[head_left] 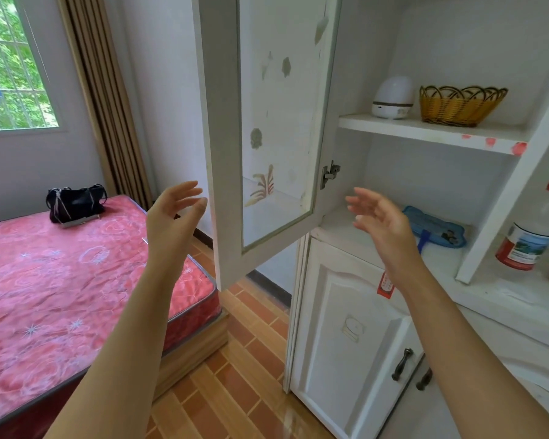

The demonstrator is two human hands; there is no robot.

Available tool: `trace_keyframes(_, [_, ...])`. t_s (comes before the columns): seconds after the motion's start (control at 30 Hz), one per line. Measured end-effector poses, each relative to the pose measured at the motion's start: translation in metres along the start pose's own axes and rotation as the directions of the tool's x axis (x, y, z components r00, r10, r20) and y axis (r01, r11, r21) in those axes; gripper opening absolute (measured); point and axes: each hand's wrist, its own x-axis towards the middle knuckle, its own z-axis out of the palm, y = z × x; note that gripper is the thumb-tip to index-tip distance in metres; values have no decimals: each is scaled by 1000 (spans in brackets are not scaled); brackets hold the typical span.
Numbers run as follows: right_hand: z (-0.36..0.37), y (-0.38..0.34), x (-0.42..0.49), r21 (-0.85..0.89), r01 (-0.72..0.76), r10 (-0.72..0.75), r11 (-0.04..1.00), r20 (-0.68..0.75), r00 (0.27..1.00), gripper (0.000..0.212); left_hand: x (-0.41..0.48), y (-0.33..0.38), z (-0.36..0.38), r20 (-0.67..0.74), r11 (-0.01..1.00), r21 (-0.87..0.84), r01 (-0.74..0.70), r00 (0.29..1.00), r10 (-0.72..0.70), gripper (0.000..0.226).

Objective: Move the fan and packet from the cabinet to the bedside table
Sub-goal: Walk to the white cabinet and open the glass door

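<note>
We stand before a white cabinet [346, 327] with a bed [61, 280] under a red patterned cover on our left and a strip of brick-patterned floor [235, 391] between the two. The cabinet's glass door [225, 153] stands swung out towards us, its lower corner hanging over the gap beside the bed. Behind it the compartment is open, with an upper shelf [425, 131] and a lower shelf [346, 229].

Both hands are raised and hold nothing. Our left hand [171, 217] is loosely curved with relaxed fingers, just left of the door's outer edge; we cannot tell whether the fingertips touch it. Our right hand [381, 223] has its fingers spread and slack, in front of the lower shelf's opening.

A woven basket [460, 106] sits on the upper shelf, and a white egg-shaped device [392, 98] stands just left of it; we cannot tell whether this is the fan. The blue packet [438, 226] lies flat on the lower shelf, just right of and behind our right hand, not touched. A bottle [533, 229] with a red cap stands in the next compartment, beyond the upright divider
</note>
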Motion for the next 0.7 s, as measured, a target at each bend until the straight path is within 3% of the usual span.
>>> trace_keyframes(0.33, [-25, 4, -27, -12, -42, 40, 999, -128, 991, 40, -32, 9, 44, 295, 982, -173, 76, 955, -22, 24])
trace_keyframes(0.7, [-90, 7, -91, -50, -153, 121, 987, -390, 913, 40, -65, -14, 132, 578, 945, -164, 284, 804, -141, 19])
